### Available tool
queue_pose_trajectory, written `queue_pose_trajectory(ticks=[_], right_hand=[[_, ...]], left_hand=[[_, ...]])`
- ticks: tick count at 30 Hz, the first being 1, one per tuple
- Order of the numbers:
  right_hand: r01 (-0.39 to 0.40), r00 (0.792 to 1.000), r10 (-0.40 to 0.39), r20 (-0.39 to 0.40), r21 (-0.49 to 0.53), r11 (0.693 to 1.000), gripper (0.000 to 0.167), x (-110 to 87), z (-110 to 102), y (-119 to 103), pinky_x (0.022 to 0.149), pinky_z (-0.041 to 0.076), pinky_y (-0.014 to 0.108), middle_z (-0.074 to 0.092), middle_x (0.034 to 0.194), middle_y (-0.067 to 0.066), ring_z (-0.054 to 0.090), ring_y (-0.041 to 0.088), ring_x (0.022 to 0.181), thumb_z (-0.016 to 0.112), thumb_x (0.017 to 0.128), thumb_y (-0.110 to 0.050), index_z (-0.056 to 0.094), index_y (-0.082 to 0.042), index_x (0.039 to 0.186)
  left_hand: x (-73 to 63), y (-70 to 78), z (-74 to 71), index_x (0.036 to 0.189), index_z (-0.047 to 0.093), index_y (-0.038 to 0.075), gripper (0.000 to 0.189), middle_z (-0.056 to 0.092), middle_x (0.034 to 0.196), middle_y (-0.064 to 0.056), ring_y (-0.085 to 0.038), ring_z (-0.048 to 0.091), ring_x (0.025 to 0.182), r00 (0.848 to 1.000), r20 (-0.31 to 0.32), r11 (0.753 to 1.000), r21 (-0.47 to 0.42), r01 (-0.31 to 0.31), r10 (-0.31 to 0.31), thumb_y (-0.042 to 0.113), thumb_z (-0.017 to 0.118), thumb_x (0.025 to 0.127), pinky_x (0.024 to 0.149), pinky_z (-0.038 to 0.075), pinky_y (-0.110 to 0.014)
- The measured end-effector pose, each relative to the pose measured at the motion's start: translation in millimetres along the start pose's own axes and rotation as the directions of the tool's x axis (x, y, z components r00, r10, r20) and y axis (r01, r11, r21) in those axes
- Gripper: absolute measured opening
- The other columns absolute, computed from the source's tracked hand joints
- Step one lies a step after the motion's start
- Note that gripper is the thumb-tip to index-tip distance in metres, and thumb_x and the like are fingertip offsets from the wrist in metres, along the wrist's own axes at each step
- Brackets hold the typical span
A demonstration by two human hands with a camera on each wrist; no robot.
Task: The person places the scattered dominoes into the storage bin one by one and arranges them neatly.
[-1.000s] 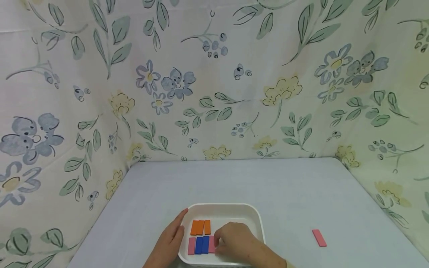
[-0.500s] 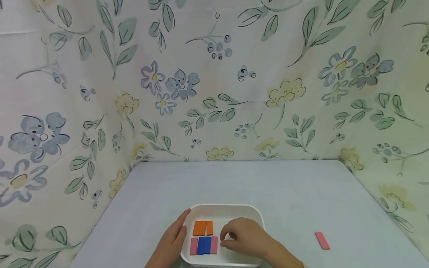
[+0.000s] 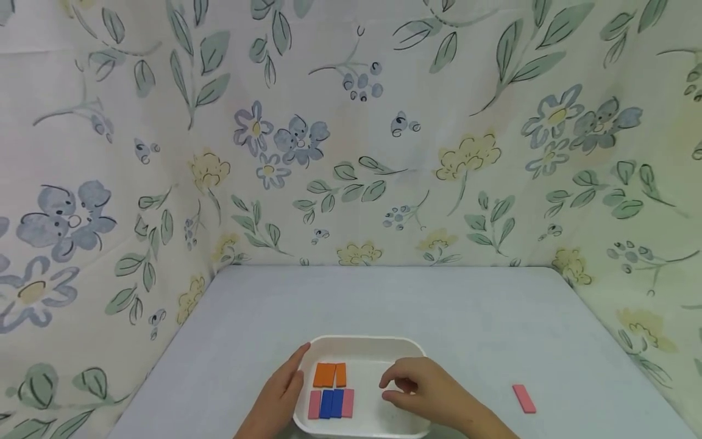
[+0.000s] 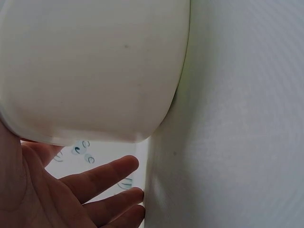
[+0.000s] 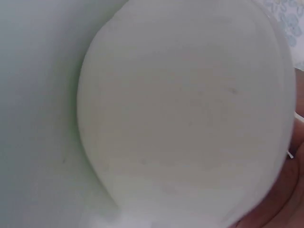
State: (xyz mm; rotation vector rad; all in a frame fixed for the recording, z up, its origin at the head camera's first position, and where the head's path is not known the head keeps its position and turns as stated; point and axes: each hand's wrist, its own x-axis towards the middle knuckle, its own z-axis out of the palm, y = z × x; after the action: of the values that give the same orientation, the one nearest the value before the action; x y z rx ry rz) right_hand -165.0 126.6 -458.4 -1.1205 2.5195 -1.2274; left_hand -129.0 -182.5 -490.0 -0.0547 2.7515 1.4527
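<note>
A white plastic tray [image 3: 368, 337] stands at the front of the table. My left hand [image 3: 278, 390] rests along its left side, and in the left wrist view the fingers [image 4: 102, 178] stretch out below the tray wall. Inside the tray, orange strips [image 3: 325, 375] lie in a far row. Nearer to me, two blue strips [image 3: 331, 403] sit between two pink strips [image 3: 348, 403]. Over the tray's right part hovers my right hand [image 3: 428, 390], with a gap between thumb and bent index finger and nothing held. The right wrist view mostly shows the tray's outer wall [image 5: 180, 114].
Another pink strip [image 3: 524, 399] lies alone on the pale table [image 3: 384, 299], right of the tray. Floral cloth [image 3: 351, 134] hangs behind the table and along both sides.
My right hand has let go of the right-hand pink strip and moved right, away from it. That strip stays beside the blue ones. The left hand keeps its place at the tray.
</note>
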Motion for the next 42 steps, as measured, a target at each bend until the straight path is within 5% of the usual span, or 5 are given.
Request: queue_pose_trajectory(ticks=[5,9,21,35,42], right_hand=[[-0.004,1.0,0.005,-0.027,0.039,0.999,0.016,-9.2,-8,0,0.056,0.046,0.017,0.048,0.073,-0.016,0.049,0.001,0.068,0.072,0.093,-0.039,0.073,-0.025,0.1],[0.061,0.996,-0.058,-0.071,0.048,0.997,0.007,-14.2,-11,1,0.055,0.045,0.016,0.047,0.073,-0.015,0.046,-0.001,0.067,0.074,0.093,-0.033,0.071,-0.031,0.099],[0.254,0.955,-0.242,-0.17,0.05,0.966,0.019,-29.1,-23,13,0.05,0.041,0.014,0.047,0.07,-0.005,0.041,-0.001,0.064,0.074,0.092,-0.013,0.069,-0.028,0.103],[0.262,0.936,-0.25,-0.247,0.014,0.965,0.026,-45.4,-50,24,0.046,0.039,0.016,0.046,0.069,-0.003,0.043,0.006,0.059,0.077,0.087,-0.002,0.07,-0.022,0.102],[0.153,0.964,-0.136,-0.227,0.06,0.986,0.022,-56.4,-71,31,0.048,0.044,0.022,0.046,0.069,-0.002,0.045,0.007,0.061,0.076,0.089,-0.008,0.07,-0.024,0.102]], left_hand=[[-1.0,-1.8,0.5,0.156,0.037,0.026,0.05,0.039,0.157,-0.001,-0.03,0.035,0.144,1.0,-0.002,1.0,-0.002,-0.003,0.003,0.02,0.043,0.107,0.11,0.035,-0.058],[-1.0,-1.4,0.7,0.157,0.037,0.025,0.05,0.039,0.158,-0.002,-0.03,0.035,0.144,1.0,0.0,1.0,-0.006,-0.004,0.004,0.02,0.043,0.107,0.11,0.035,-0.058],[-0.2,-2.2,0.8,0.157,0.036,0.025,0.05,0.038,0.158,-0.001,-0.03,0.034,0.144,1.0,0.005,1.0,-0.004,-0.012,0.012,0.021,0.043,0.107,0.11,0.034,-0.058],[0.3,-3.6,0.9,0.156,0.038,0.026,0.049,0.04,0.157,0.0,-0.029,0.035,0.144,1.0,-0.006,1.0,-0.008,-0.01,0.01,0.02,0.042,0.107,0.111,0.034,-0.057],[1.2,-3.0,0.3,0.156,0.037,0.025,0.05,0.039,0.157,0.0,-0.028,0.034,0.145,1.0,0.0,1.0,0.002,-0.005,0.005,0.02,0.042,0.107,0.112,0.034,-0.057]])
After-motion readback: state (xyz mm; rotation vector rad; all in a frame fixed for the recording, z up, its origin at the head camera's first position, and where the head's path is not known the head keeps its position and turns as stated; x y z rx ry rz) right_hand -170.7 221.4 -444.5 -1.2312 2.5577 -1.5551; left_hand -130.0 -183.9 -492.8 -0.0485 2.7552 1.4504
